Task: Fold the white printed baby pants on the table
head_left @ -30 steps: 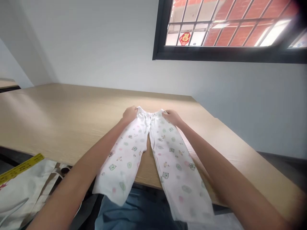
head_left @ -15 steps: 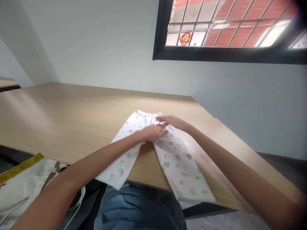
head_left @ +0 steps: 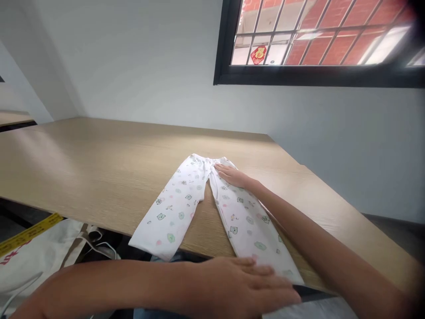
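A pair of white trousers printed with small green and pink animal figures lies spread on the wooden table, waistband away from me, the legs apart and reaching the front edge. My right hand rests flat on the upper part of the right-hand leg, just below the waistband, fingers stretched out. Close to the camera, my left hand is over the lower end of that same leg with its fingers extended, a little blurred. Whether its palm touches the cloth I cannot tell. Neither hand grips anything.
The wooden table runs back to a white wall with a barred window. Beside the front edge at the lower left are a pale cloth bag, a yellow strip with dark markings and a white cable.
My left hand has moved from the upper part of the trousers down toward me, to the leg's lower end. My right hand has stayed near the waistband and now lies flatter.
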`<state>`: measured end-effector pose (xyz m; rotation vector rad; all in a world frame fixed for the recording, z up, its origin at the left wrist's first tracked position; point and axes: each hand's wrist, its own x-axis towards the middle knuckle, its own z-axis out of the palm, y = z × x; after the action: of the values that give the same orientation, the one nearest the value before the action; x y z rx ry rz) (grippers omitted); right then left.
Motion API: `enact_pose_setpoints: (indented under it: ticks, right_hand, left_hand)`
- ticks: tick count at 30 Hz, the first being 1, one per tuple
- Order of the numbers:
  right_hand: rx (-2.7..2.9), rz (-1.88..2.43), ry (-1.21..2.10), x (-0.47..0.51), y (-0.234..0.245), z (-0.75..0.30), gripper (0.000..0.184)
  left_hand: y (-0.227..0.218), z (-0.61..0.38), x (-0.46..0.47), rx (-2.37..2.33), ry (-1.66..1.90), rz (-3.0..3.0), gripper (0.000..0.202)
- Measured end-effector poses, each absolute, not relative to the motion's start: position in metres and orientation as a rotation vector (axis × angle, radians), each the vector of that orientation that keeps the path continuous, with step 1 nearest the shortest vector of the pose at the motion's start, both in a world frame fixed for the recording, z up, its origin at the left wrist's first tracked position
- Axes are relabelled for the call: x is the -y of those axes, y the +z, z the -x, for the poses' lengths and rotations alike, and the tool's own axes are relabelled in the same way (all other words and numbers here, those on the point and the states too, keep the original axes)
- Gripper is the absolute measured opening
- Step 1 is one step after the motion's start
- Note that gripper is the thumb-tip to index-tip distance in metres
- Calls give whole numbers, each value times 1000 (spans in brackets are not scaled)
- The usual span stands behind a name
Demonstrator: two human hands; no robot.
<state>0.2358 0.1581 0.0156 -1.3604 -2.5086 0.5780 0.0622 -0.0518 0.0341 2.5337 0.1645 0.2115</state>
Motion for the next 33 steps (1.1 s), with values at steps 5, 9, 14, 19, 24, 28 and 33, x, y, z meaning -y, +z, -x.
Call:
enact_pose_setpoints:
  ticks: [5,9,14,19,24,28,33]
  right_hand:
    - [2381,1336,595,-144,28,-227,58]
    - [2458,1197,655,-131,39,-190,54]
    - [2613,1114,627,-143,30,-135,49]
    - [2694,1127,451,-175,14,-111,37]
    - [2653,1183,358,-184,8,-110,38]
    - [2626,1232,449,-183,20,-122,34]
    - [2312,1543,407,-183,42,-166,34]
  left_hand:
    - [58,-24,-24,-824,295,-2640,56]
    - [47,7,-94,-1096,352,-2600,56]
    - [19,19,-118,-1110,306,-2650,50]
    - [7,28,-70,-1042,239,-2728,50]
    - [-4,42,27,-1383,262,-2772,66]
    - [-10,31,71,-1591,508,-2883,70]
    - [5,-22,62,-1592,812,-2711,36]
